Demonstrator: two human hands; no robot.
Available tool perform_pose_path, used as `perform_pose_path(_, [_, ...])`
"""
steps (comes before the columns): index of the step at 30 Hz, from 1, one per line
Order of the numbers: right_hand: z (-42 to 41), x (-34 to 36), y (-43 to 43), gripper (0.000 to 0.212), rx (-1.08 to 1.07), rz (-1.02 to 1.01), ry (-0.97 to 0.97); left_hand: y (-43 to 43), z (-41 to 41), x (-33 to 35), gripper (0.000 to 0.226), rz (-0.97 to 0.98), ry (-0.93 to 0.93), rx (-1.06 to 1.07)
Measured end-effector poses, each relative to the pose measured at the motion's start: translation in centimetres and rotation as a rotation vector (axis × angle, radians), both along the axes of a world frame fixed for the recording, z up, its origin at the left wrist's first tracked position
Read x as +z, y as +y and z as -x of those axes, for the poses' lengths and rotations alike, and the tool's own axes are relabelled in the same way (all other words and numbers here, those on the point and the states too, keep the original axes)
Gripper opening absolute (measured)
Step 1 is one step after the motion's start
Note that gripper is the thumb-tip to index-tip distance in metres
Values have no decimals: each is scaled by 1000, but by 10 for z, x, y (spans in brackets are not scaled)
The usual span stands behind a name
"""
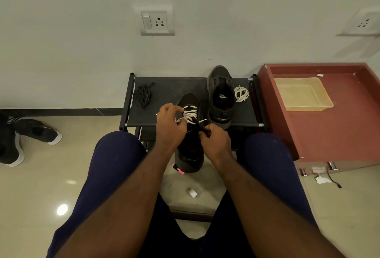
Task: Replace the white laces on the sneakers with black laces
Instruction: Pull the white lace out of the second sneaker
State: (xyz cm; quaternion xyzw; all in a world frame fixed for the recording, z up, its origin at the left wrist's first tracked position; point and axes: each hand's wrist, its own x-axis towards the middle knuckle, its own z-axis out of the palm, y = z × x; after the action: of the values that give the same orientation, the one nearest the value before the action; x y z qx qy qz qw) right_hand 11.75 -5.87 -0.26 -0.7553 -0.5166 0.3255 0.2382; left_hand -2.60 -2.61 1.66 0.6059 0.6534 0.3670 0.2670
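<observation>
The left hand (171, 122) has its fingers curled in, pinching the white lace (190, 114) at the left side of the crossings. The right hand (216, 139) pinches a dark strip at the throat of the sneaker (188, 155); whether this is the tongue or an edge of the upper cannot be told. The sneaker lies between the two hands with its toe towards the wall and its heel hanging over the near edge of the rack (174, 91). Its lace is threaded in the upper rows, and one white tip sticks out to the right, just above the right hand.

A second sneaker (221, 97), unlaced, stands just to the right. A loose white coil (241, 93) lies beside it. The black laces (143, 95) lie bunched at the rack's left end, well apart from both hands.
</observation>
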Motion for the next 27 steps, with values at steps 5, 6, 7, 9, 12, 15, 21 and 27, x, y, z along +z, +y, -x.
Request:
perform_pose_path(5, [0, -2, -2, 13, -2, 6, 7, -6, -6, -14, 18, 55, 212, -109])
perform_pose_path(6, [1, -2, -3, 12, -2, 12, 13, -6, -6, -14, 14, 51, 204, -107])
perform_pose_path(7, [0, -2, -3, 12, -1, 13, 18, -6, -7, -14, 11, 48, 198, -105])
perform_pose_path(9, [0, -2, -3, 13, 2, 9, 17, -5, -7, -16, 8, 63, 151, -90])
perform_pose_path(12, [0, -2, -2, 16, -4, 4, 24, -2, -9, -12, 8, 114, -29, -16])
perform_pose_path(15, [-1, -3, 0, 18, -30, 11, 33, 0, -7, 2, 9, 141, -327, 175])
perform_pose_path(21, [-2, -4, 1, 17, -25, 32, 57, 10, 24, 13, 8, 176, -316, 283])
perform_pose_path(27, [0, -3, 2, 19, -26, 34, 24, 2, 8, -9, 19, 476, -183, 72])
